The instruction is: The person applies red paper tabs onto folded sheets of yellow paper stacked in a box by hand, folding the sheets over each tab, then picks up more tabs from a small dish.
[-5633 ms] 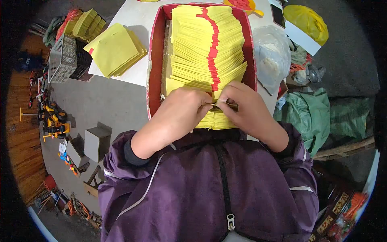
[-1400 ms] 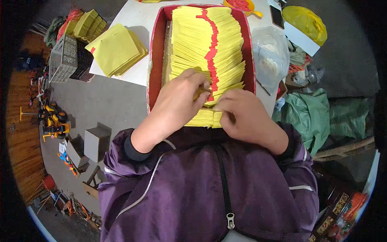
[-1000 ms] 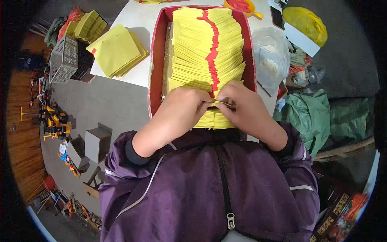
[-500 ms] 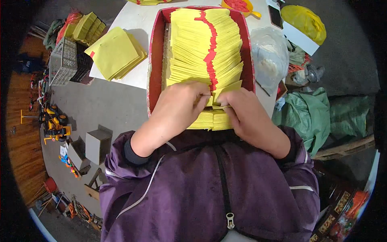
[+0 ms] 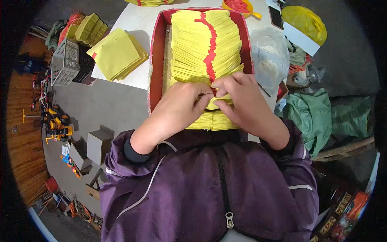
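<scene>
A red box (image 5: 153, 76) holds tightly packed yellow paper pieces (image 5: 193, 44), with a line of small red tabs (image 5: 212, 44) down the middle. Over the near end of the box is my left hand (image 5: 179, 107), its thumb and forefinger pinched together by the red line; what they hold is too small to name. Close beside it, my right hand (image 5: 246, 103) has its thumb apart from its bent forefinger, near the red tabs. The paper edges directly beneath the fingertips are partly hidden.
Loose yellow sheets (image 5: 117, 54) lie on the white table (image 5: 139, 20) at left. Beyond the box's right side are a clear plastic bag (image 5: 270, 56), a phone (image 5: 276, 17) and a yellow bowl (image 5: 238, 6) of red pieces. A green sack (image 5: 310, 117) stands at right.
My right hand has moved up and turned, its fingers now higher over the red line. The yellow flap it pinched is let go. My left hand has barely shifted.
</scene>
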Motion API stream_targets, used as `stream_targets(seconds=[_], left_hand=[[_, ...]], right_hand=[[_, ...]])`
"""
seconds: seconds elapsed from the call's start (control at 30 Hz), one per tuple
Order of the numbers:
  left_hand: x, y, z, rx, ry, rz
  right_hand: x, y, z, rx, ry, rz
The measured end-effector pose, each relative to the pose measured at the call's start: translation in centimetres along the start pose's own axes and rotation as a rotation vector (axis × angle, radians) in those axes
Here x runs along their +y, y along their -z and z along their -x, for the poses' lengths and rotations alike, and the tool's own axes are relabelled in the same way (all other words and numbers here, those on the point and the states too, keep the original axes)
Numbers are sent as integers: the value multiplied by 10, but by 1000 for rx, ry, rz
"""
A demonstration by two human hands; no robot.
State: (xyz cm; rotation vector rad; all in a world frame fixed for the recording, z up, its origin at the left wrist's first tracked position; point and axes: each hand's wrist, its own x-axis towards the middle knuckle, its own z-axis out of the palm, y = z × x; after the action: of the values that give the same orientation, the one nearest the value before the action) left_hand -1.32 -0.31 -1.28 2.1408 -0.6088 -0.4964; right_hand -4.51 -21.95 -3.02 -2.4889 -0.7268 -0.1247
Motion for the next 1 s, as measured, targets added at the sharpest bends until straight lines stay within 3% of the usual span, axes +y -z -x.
stream_targets(seconds=[0.13,0.27,0.37,0.43,0.47,0.6,0.8,0.93,1.0], left_hand=[[9,-1,-2,-69,1,49],[1,-10,-2,-37,31,-81],[-1,-14,1,47,-56,-91],[-2,-15,2,143,-122,-101],[-2,-15,2,142,-125,-96],[2,-7,4,110,-11,-37],[-3,5,4,249,10,32],[-9,11,-1,310,-29,48],[-9,13,-2,324,-10,62]], right_hand=[[8,4,3,-37,-74,11],[32,-1,18,293,-35,-174],[88,-22,58,379,-228,-164],[137,-47,92,576,-445,298],[149,-53,104,574,-446,305],[175,-71,136,442,-538,802],[136,-38,96,318,-422,737],[80,4,25,402,-350,-42],[57,4,-6,392,-173,-99]])
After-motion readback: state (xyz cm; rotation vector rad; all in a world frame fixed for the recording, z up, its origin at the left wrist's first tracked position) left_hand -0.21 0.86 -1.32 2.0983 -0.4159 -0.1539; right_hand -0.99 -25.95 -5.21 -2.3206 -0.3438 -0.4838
